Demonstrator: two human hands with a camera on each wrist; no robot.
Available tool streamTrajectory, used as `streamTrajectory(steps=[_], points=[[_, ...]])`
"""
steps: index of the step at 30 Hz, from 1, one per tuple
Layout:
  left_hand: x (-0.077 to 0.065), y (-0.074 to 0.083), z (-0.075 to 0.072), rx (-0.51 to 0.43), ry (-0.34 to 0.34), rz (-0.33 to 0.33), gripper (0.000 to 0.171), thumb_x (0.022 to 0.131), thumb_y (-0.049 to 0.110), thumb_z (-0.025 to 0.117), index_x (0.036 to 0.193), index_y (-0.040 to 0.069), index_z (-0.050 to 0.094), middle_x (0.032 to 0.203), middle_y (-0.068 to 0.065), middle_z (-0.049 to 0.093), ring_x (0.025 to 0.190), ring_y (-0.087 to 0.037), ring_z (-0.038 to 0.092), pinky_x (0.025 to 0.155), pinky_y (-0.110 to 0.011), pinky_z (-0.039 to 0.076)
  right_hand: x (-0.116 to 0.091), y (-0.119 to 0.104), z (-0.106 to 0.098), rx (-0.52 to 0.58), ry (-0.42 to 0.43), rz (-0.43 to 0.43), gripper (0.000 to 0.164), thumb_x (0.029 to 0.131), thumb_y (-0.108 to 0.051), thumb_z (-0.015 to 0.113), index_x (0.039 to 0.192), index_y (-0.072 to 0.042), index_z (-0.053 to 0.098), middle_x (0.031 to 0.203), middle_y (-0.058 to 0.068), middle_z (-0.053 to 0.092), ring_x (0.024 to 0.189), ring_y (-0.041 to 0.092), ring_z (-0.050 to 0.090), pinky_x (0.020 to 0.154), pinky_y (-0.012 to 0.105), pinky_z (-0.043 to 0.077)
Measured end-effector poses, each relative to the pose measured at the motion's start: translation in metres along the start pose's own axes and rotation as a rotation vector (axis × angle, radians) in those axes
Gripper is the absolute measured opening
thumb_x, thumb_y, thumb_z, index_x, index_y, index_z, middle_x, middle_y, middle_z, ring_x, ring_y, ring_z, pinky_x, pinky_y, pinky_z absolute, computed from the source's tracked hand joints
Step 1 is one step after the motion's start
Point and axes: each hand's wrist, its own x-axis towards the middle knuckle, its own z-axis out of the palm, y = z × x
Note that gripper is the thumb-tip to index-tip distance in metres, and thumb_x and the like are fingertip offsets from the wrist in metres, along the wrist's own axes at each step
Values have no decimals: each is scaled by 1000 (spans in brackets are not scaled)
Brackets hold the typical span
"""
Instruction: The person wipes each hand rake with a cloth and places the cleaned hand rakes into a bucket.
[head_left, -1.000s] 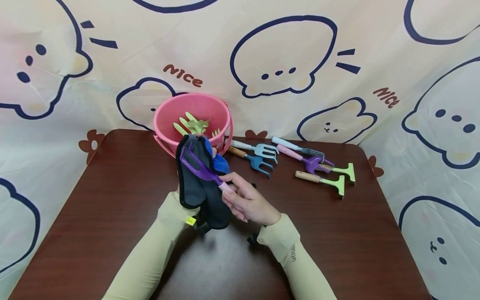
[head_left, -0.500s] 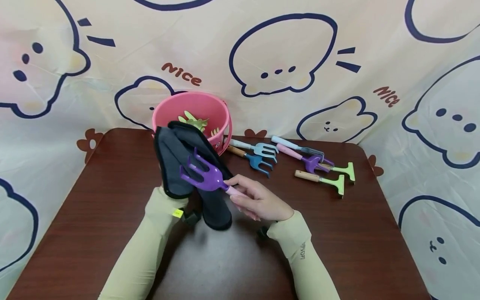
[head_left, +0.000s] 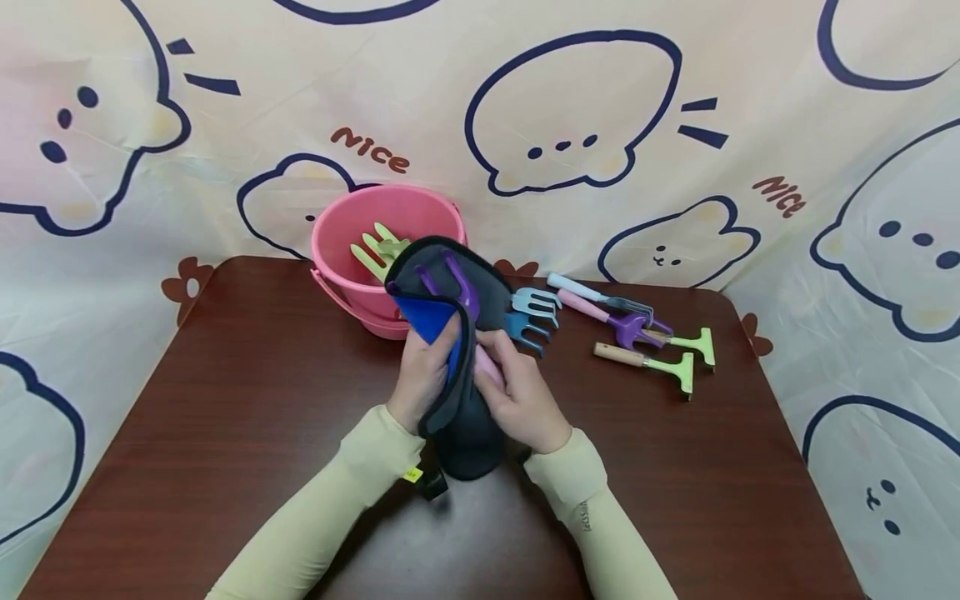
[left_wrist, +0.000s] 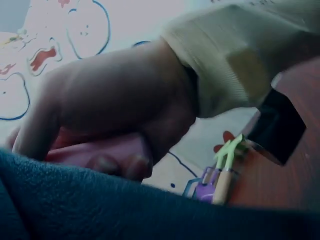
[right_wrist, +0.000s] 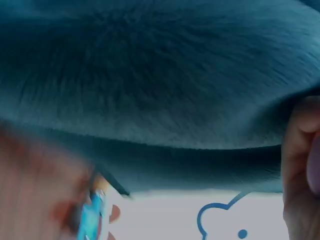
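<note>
A dark grey padded cloth piece (head_left: 471, 442) with black edging and a bright blue reverse is bent up between both hands. My left hand (head_left: 420, 379) grips it at its fold, thumb on the blue side. My right hand (head_left: 528, 404) holds the pink handle (head_left: 489, 367) of a small garden fork, whose purple tines (head_left: 467, 287) lie against the grey lining. In the left wrist view, right-hand fingers wrap the pink handle (left_wrist: 100, 150) above the blurred cloth (left_wrist: 75, 205). The cloth (right_wrist: 150, 90) fills most of the right wrist view.
A pink bucket (head_left: 348, 304) with light green tools (head_left: 378, 246) inside stands behind the hands. Two blue forks (head_left: 536, 304) lie just beyond the cloth. Farther right are a pale-handled fork (head_left: 573, 286), another purple fork (head_left: 626, 327) and two green rakes (head_left: 682, 371). A patterned cloth wall backs the table.
The grey cloth has swung right and folded, showing its blue side again. My left hand has come into sight and moved right; the fork now sits in the fold, tines pointing up.
</note>
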Motion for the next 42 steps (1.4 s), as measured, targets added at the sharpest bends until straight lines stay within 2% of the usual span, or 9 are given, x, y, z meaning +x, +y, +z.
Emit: streamTrajectory(steps=[3, 6, 11, 15, 18, 24, 28, 35, 42], points=[[9, -10, -5, 41, 124, -10, 36, 105, 22, 61, 134, 7, 47, 122, -1, 60, 113, -20, 53, 104, -34, 45, 1, 1, 4, -122, 17, -36, 35, 102, -8, 63, 136, -8, 55, 128, 10, 71, 99, 16, 69, 96, 36, 58], [13, -15, -10, 14, 156, 13, 35, 103, 27, 65, 131, 10, 50, 121, -4, 60, 113, -23, 53, 101, -35, 46, 2, 2, 5, -171, 26, -48, 37, 102, -12, 65, 138, -9, 57, 120, 9, 73, 92, 17, 69, 92, 36, 60], [18, -15, -15, 93, 160, 28, 30, 102, 25, 66, 126, 11, 56, 117, -3, 66, 109, -22, 59, 99, -33, 51, 2, 3, 0, -264, 99, -129, 30, 101, -15, 67, 130, -9, 69, 109, 6, 77, 86, 15, 72, 81, 31, 61], [22, -13, -20, 289, 67, -7, 37, 100, 30, 69, 130, 11, 58, 122, -8, 70, 109, -25, 67, 97, -39, 56, 1, 6, -8, -288, 293, -206, 11, 98, -9, 69, 106, -6, 76, 88, 6, 74, 67, 12, 64, 59, 23, 53], [24, -13, -22, 474, -60, -57, 45, 99, 35, 71, 136, 12, 58, 127, -12, 70, 110, -30, 70, 96, -48, 57, 0, 5, -16, -200, 397, -183, 10, 97, -2, 69, 106, -2, 71, 80, 8, 70, 59, 12, 57, 52, 21, 47], [22, -15, -17, 723, -318, -114, 52, 97, 32, 73, 143, 14, 56, 133, -11, 69, 113, -31, 71, 98, -55, 56, -1, 4, -32, -114, 361, -84, 9, 98, 0, 67, 106, 0, 71, 70, 7, 64, 54, 9, 54, 49, 21, 46], [21, -21, -13, 681, -377, -168, 53, 99, 35, 70, 145, 15, 55, 133, -10, 69, 113, -31, 71, 98, -55, 56, -2, 4, -40, -55, 348, -39, 13, 101, -2, 64, 95, 0, 75, 63, 7, 63, 47, 10, 55, 45, 23, 47], [20, -35, -8, 519, -438, -290, 61, 102, 49, 60, 155, 24, 43, 142, -6, 64, 122, -30, 66, 101, -55, 54, -2, 4, -49, 21, 479, 6, 18, 103, -6, 62, 94, 2, 75, 60, 12, 61, 40, 15, 52, 43, 22, 47], [20, -41, -6, 507, -511, -267, 64, 107, 43, 53, 164, 28, 28, 157, -6, 49, 136, -34, 56, 108, -60, 48, -3, 6, -52, 16, 544, 30, 20, 103, -6, 62, 92, 6, 73, 63, 16, 63, 43, 16, 54, 43, 21, 48]])
